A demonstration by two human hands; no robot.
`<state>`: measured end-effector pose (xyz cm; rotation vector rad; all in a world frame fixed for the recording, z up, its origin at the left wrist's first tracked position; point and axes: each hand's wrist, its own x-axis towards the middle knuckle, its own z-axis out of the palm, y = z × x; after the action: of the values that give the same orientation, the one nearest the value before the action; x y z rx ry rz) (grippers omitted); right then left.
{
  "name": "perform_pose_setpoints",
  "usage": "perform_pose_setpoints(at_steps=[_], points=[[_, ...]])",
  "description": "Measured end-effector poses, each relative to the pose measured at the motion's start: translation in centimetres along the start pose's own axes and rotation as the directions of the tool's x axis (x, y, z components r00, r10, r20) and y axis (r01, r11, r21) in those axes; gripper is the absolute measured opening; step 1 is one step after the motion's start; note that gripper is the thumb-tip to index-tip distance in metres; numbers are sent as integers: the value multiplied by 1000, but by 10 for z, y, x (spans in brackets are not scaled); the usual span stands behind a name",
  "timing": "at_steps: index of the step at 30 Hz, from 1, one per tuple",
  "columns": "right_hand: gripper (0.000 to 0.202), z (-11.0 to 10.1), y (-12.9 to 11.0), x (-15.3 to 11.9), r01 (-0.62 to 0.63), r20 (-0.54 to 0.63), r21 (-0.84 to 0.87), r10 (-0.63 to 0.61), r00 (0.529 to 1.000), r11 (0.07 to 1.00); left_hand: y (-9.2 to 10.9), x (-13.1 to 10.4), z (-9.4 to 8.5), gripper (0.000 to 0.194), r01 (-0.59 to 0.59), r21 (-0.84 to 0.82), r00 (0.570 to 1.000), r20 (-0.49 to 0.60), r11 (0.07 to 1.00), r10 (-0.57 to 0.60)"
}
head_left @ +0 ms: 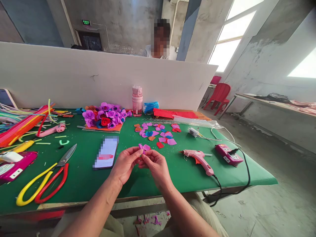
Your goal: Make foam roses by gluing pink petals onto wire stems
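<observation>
Above the front part of the green table, my left hand (127,161) and my right hand (155,162) meet fingertip to fingertip. Both are closed, pinching a small purple petal (141,146) that looks rolled or curled; the fingers cover its lower part. Just beyond them lie scattered petals (172,141) in purple, red, blue and orange. A phone (106,152) rests left of my left hand. The pink glue gun (197,158) lies on its side to the right of my right hand.
Scissors (53,176) with yellow and red handles lie at left, near a second pink glue gun (53,129). Finished paper roses (108,115) and a pink bottle (137,101) stand before a white partition (103,75). A magenta power strip (229,154) trails a black cable. Behind the partition is a person (160,39).
</observation>
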<state>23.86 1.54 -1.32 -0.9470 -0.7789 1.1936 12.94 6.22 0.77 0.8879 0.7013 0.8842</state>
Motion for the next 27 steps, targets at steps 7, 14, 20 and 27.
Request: perform_pose_setpoints(at_steps=[7, 14, 20, 27], points=[[29, -1, -2, 0, -53, -12, -5, 53, 999, 999, 0, 1, -2, 21, -9, 37, 999, -49, 999, 11], [32, -1, -3, -2, -93, 22, -1, 93, 995, 996, 2, 0, 0, 22, 23, 15, 1000, -3, 1000, -23], [32, 0, -6, -4, -185, 94, 98, 175, 980, 978, 1, -2, 0, 23, -5, 56, 1000, -23, 998, 6], [33, -8, -7, -2, -256, 192, 97, 235, 953, 962, 6, -3, 3, 19, -56, 83, 998, -22, 995, 58]])
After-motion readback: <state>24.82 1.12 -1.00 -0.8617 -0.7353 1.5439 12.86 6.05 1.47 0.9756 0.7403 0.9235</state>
